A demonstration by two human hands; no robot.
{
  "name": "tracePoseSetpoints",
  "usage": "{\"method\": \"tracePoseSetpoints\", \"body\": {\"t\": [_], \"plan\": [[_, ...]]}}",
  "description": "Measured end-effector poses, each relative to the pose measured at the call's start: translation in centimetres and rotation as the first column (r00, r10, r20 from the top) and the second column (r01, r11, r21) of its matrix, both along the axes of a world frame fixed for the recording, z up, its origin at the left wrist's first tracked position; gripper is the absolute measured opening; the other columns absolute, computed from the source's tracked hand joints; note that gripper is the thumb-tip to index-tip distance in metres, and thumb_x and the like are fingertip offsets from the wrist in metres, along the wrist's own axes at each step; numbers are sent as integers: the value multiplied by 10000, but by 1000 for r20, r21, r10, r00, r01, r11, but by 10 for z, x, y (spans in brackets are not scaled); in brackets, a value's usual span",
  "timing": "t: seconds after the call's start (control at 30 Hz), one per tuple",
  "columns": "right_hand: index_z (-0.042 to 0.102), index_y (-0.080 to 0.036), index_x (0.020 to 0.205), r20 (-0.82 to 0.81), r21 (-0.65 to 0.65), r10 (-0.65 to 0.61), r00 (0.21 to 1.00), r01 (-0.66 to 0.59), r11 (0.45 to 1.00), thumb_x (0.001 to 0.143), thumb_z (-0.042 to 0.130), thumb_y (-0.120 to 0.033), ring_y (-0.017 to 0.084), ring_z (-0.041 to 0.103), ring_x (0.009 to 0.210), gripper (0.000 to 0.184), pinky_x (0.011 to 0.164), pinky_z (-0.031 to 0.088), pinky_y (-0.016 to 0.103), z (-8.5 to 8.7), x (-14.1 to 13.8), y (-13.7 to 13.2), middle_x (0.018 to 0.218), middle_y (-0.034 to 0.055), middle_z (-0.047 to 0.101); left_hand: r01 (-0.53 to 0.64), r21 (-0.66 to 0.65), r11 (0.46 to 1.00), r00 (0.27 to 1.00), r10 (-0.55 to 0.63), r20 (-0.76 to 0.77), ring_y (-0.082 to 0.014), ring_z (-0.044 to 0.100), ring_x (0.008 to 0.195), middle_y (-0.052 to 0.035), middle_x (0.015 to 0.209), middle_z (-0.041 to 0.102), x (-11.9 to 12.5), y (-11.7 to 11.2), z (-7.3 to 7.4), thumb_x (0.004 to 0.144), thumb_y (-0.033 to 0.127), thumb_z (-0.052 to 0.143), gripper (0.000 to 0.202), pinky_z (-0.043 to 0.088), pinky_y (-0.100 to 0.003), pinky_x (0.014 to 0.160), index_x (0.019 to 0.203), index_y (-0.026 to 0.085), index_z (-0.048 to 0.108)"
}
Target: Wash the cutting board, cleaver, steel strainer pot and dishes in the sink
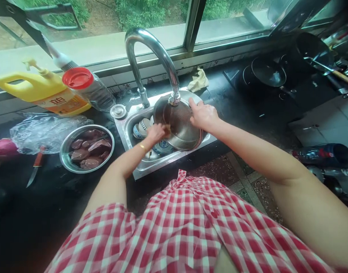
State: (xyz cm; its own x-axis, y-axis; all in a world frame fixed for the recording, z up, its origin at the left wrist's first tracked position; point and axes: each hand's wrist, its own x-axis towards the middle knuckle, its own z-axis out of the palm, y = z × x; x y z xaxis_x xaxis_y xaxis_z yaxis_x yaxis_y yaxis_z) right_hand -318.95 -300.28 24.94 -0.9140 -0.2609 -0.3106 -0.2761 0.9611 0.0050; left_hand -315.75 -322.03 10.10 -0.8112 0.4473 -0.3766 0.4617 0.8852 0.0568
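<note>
A round metal pan (181, 125) with a textured inner surface is tilted over the sink (124, 134), under the tap (174, 96). My right hand (204, 115) is closed round the pan's far right rim. At the pan's left side, my left hand (157, 133) presses a small brown scrubbing pad (167, 131) to the inner surface; the fingers cover most of the pad. Beneath my left hand and the pan, bowls (140, 129) and a blue-patterned dish (163, 146) lie in the basin, partly hidden.
Left of the sink stand a metal bowl of dark red meat pieces (90, 149), a knife (37, 165), plastic bags (46, 131), a red-lidded jar (88, 89) and a yellow detergent jug (46, 89). A crumpled cloth (198, 80) lies behind the sink. Pans (267, 72) sit at right.
</note>
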Motion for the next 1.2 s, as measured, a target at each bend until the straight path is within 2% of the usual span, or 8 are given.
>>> {"method": "tracePoseSetpoints", "body": {"t": [0.1, 0.2, 0.4, 0.5, 0.63, 0.83, 1.07, 1.2], "plan": [[58, -163, 1476, 9, -7, -25, 1000, 25, 1000, 866, 485, -357, 318, 550, 1002, 769, 848, 394, 443, -2, -1, 2, 1194, 212, 495, -46, -13, 999, 997, 45, -60, -286, 486, 1046, -179, 1043, 597, -17, -14, -6, 858, 98, 389, 330, 376, -393, 826, 920, 90, 713], [74, -195, 1478, -7, -22, -32, 999, 32, 999, 869, 476, -344, 322, 544, 1014, 745, 848, 392, 451, -8, -4, 7, 1220, 204, 482, -60, 171, 983, 996, 48, 74, -238, 519, 989, -117, 1036, 608, 3, 18, -20, 832, 127, 438, 326, 396, -343, 812, 984, 173, 723], [75, -222, 1482, -33, -11, -66, 997, 66, 998, 873, 471, -346, 317, 551, 997, 737, 827, 396, 440, -22, -9, 19, 1234, 193, 479, -257, 667, 699, 943, 32, 330, -186, 546, 928, -76, 1004, 617, 40, 105, -34, 817, 126, 382, 481, 429, -288, 821, 1234, 175, 615], [47, -223, 1486, -44, -5, -61, 997, 61, 998, 881, 461, -357, 304, 556, 977, 746, 818, 397, 431, -26, -8, 23, 1249, 196, 468, -184, 558, 809, 968, 50, 248, -209, 523, 964, -76, 1059, 606, 31, 86, -31, 819, 125, 410, 452, 405, -309, 825, 1198, 217, 638], [49, -224, 1489, -51, -27, -60, 997, 59, 998, 875, 464, -360, 290, 568, 940, 753, 801, 399, 413, -36, -4, 26, 1232, 188, 483, -98, 129, 987, 995, 93, 46, -258, 479, 1006, -136, 1042, 594, 5, 21, -26, 860, 122, 398, 340, 358, -372, 836, 981, 156, 714], [71, -206, 1496, -70, -92, -104, 992, 98, 991, 866, 450, -328, 283, 578, 904, 746, 781, 398, 405, -54, -1, 25, 1175, 171, 523, -148, 71, 986, 989, 147, 23, -272, 486, 1010, -150, 1032, 591, 9, 20, -33, 841, 121, 419, 310, 364, -391, 833, 906, 135, 721], [30, -231, 1503, -56, -87, -128, 990, 122, 989, 868, 449, -323, 267, 581, 890, 766, 752, 395, 375, -59, -5, 23, 1183, 165, 525, -261, 528, 808, 936, 77, 345, -191, 546, 949, -71, 1046, 624, 37, 82, -45, 820, 148, 390, 472, 430, -292, 840, 1228, 201, 621], [87, -218, 1497, -48, -93, -122, 991, 117, 989, 868, 436, -318, 266, 582, 889, 726, 749, 398, 373, -62, -4, 27, 1186, 163, 522, -152, 290, 945, 972, 89, 219, -221, 510, 987, -96, 1057, 606, 21, 40, -28, 829, 149, 439, 376, 404, -322, 843, 1102, 206, 691]]}}
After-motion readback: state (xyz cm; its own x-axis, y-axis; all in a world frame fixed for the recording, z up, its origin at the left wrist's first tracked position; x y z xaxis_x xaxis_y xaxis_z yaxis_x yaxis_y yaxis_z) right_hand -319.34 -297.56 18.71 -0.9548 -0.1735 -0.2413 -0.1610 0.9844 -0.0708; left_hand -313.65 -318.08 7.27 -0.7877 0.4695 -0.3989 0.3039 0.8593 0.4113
